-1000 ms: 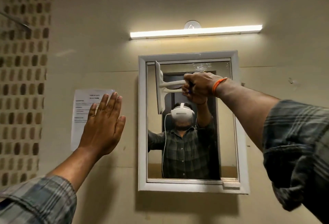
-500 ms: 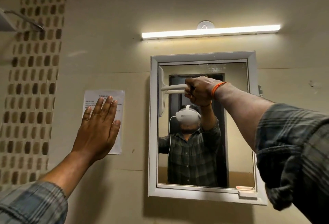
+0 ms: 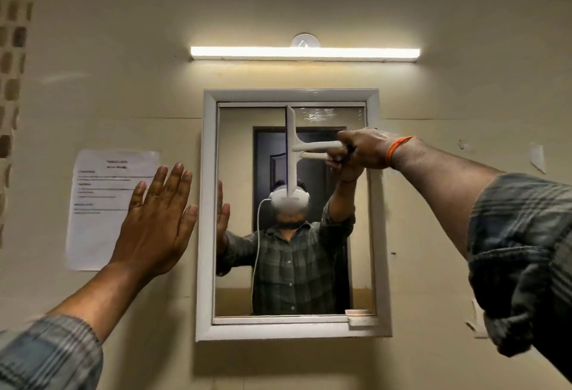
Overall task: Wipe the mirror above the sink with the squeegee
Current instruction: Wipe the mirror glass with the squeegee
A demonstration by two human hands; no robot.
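A white-framed mirror hangs on the beige wall ahead. My right hand is shut on the handle of a white squeegee. Its blade stands upright against the glass, near the middle of the mirror's upper half, with its top end at the upper frame. Smears show on the glass at the top right. My left hand is held flat with fingers apart at the wall just left of the mirror frame, holding nothing. The sink is out of view.
A tube light glows above the mirror. A printed paper sheet is stuck to the wall at left, partly behind my left hand. Brown mosaic tiles run down the far left edge. A small tab sits at the mirror's lower right corner.
My right hand has dragged the squeegee from the mirror's left edge rightward to about mid-glass. My left hand stays flat at the wall, now nearer the mirror frame.
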